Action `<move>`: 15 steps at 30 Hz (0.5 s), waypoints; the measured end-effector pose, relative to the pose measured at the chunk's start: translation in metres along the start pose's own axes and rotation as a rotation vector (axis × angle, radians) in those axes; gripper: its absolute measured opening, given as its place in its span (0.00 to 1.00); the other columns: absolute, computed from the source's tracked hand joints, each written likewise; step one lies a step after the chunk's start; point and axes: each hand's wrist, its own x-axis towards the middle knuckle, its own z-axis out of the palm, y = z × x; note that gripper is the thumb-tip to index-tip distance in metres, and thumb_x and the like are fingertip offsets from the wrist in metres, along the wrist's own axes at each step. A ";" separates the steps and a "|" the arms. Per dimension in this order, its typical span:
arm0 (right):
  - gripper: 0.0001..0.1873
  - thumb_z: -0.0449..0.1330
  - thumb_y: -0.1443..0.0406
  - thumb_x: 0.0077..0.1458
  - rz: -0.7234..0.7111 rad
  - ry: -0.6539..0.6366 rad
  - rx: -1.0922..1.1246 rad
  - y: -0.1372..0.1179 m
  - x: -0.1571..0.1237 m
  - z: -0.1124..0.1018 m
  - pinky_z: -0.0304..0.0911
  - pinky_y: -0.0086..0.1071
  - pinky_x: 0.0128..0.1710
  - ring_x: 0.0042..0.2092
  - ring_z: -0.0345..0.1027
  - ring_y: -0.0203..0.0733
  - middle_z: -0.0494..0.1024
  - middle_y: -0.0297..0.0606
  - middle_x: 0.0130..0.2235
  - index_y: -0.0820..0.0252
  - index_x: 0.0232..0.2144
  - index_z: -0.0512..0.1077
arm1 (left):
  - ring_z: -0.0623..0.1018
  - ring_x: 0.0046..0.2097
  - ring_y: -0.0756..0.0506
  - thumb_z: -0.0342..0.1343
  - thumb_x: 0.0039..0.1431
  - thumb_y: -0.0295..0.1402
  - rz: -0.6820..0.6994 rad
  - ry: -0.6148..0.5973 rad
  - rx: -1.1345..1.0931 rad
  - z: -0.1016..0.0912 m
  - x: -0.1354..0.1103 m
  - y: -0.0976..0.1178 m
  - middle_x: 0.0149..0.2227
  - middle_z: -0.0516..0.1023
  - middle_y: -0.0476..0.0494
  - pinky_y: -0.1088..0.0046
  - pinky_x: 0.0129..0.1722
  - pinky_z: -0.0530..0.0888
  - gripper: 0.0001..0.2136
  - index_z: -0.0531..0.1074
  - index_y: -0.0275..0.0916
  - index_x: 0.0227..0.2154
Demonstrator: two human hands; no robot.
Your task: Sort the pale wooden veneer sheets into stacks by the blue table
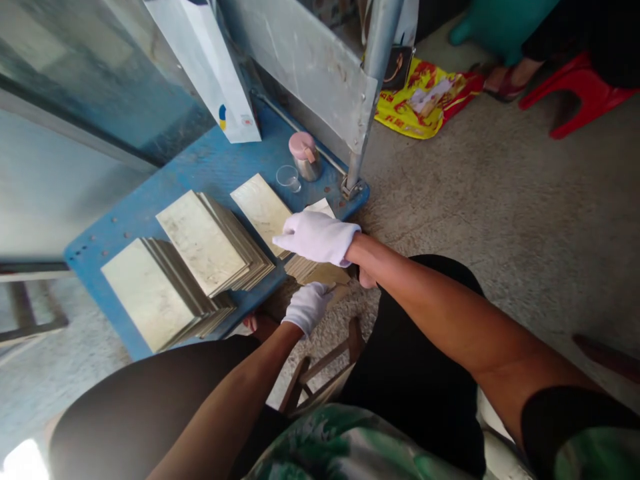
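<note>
My left hand, in a white glove, is closed on the edge of a brown flat sheet near the table's front edge. My right hand, also gloved in white, is over the right end of the table, fingers bent and closed. Its fingertips are at the edge of a pale rectangular board; whether they pinch anything is hidden. Under that hand lies a stack of thin sheets, partly covered. Further left stand two leaning stacks of similar boards, a middle stack and a left stack.
The blue table also carries a pink-lidded metal cup, a clear plastic cup and a white bag. A metal post rises at its right corner. Beyond are a yellow bag, a red stool and a person's foot.
</note>
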 end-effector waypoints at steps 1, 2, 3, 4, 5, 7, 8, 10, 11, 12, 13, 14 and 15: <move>0.21 0.55 0.54 0.65 -0.008 -0.011 0.001 0.000 0.003 -0.001 0.61 0.30 0.38 0.42 0.74 0.41 0.82 0.47 0.40 0.66 0.39 0.79 | 0.81 0.48 0.41 0.50 0.65 0.45 0.009 -0.011 0.004 0.001 0.004 0.001 0.46 0.83 0.41 0.71 0.45 0.73 0.17 0.79 0.46 0.47; 0.20 0.55 0.55 0.66 -0.007 -0.018 0.000 0.000 0.006 -0.002 0.60 0.30 0.37 0.41 0.74 0.41 0.82 0.46 0.39 0.66 0.39 0.79 | 0.81 0.48 0.40 0.50 0.65 0.45 0.020 -0.022 0.008 0.002 0.008 0.003 0.46 0.83 0.41 0.70 0.45 0.73 0.17 0.79 0.46 0.47; 0.20 0.55 0.56 0.66 0.003 -0.018 -0.002 0.001 0.008 -0.003 0.60 0.29 0.37 0.40 0.73 0.40 0.82 0.46 0.38 0.66 0.38 0.79 | 0.81 0.49 0.40 0.49 0.65 0.45 0.027 -0.029 0.012 0.003 0.011 0.004 0.47 0.83 0.40 0.70 0.46 0.73 0.18 0.79 0.45 0.48; 0.19 0.55 0.56 0.66 0.017 -0.015 -0.005 0.002 0.011 -0.004 0.59 0.29 0.36 0.39 0.73 0.39 0.82 0.45 0.37 0.66 0.38 0.79 | 0.81 0.49 0.40 0.49 0.65 0.45 0.033 -0.035 0.018 0.003 0.014 0.006 0.47 0.82 0.40 0.69 0.46 0.73 0.18 0.79 0.45 0.48; 0.19 0.55 0.57 0.66 0.031 -0.011 -0.009 0.004 0.013 -0.005 0.59 0.29 0.36 0.38 0.73 0.39 0.81 0.45 0.37 0.67 0.38 0.79 | 0.81 0.49 0.40 0.49 0.66 0.45 0.037 -0.040 0.024 0.003 0.017 0.007 0.47 0.82 0.40 0.69 0.46 0.73 0.18 0.79 0.45 0.48; 0.19 0.55 0.58 0.66 0.046 -0.007 -0.007 0.007 0.015 -0.006 0.58 0.30 0.36 0.38 0.72 0.39 0.81 0.46 0.37 0.67 0.38 0.79 | 0.81 0.49 0.39 0.48 0.66 0.45 0.039 -0.044 0.038 0.004 0.023 0.010 0.47 0.82 0.39 0.69 0.46 0.73 0.18 0.79 0.44 0.48; 0.19 0.55 0.58 0.66 0.048 -0.005 -0.001 0.008 0.016 -0.006 0.59 0.30 0.36 0.38 0.73 0.40 0.81 0.47 0.37 0.67 0.38 0.79 | 0.81 0.49 0.39 0.48 0.66 0.45 0.038 -0.044 0.045 0.004 0.025 0.011 0.47 0.82 0.38 0.68 0.46 0.73 0.18 0.79 0.44 0.47; 0.18 0.55 0.58 0.66 0.042 -0.002 0.024 0.008 0.018 -0.006 0.59 0.30 0.37 0.39 0.73 0.40 0.81 0.47 0.38 0.67 0.38 0.79 | 0.81 0.49 0.39 0.48 0.66 0.45 0.038 -0.042 0.056 0.003 0.029 0.012 0.47 0.82 0.39 0.68 0.46 0.73 0.18 0.79 0.44 0.48; 0.19 0.55 0.57 0.66 0.036 0.001 0.040 0.007 0.018 -0.006 0.59 0.30 0.37 0.40 0.73 0.40 0.81 0.47 0.38 0.67 0.37 0.79 | 0.81 0.49 0.39 0.48 0.66 0.45 0.041 -0.041 0.058 0.002 0.030 0.013 0.47 0.82 0.39 0.68 0.46 0.73 0.18 0.78 0.44 0.48; 0.18 0.56 0.57 0.65 0.030 0.001 0.055 0.007 0.019 -0.006 0.59 0.30 0.38 0.40 0.73 0.40 0.81 0.47 0.38 0.67 0.37 0.79 | 0.81 0.49 0.39 0.48 0.66 0.45 0.045 -0.039 0.060 0.002 0.032 0.013 0.47 0.82 0.39 0.68 0.46 0.73 0.18 0.78 0.45 0.49; 0.18 0.56 0.57 0.65 0.024 0.001 0.066 0.006 0.020 -0.005 0.60 0.30 0.38 0.40 0.73 0.40 0.81 0.47 0.37 0.67 0.36 0.79 | 0.81 0.49 0.40 0.48 0.66 0.45 0.049 -0.037 0.060 0.002 0.033 0.013 0.48 0.82 0.40 0.68 0.46 0.73 0.18 0.78 0.45 0.49; 0.18 0.57 0.58 0.65 0.021 0.002 0.077 0.005 0.020 -0.005 0.60 0.30 0.39 0.40 0.73 0.40 0.81 0.47 0.37 0.67 0.35 0.79 | 0.81 0.48 0.40 0.48 0.66 0.44 0.054 -0.036 0.059 0.001 0.034 0.012 0.48 0.82 0.40 0.68 0.46 0.74 0.18 0.78 0.46 0.49; 0.18 0.57 0.58 0.64 0.020 0.003 0.085 0.004 0.021 -0.004 0.60 0.30 0.39 0.40 0.73 0.40 0.81 0.47 0.36 0.66 0.35 0.79 | 0.81 0.48 0.40 0.47 0.66 0.44 0.058 -0.034 0.058 0.001 0.035 0.012 0.47 0.82 0.41 0.68 0.46 0.74 0.18 0.78 0.46 0.49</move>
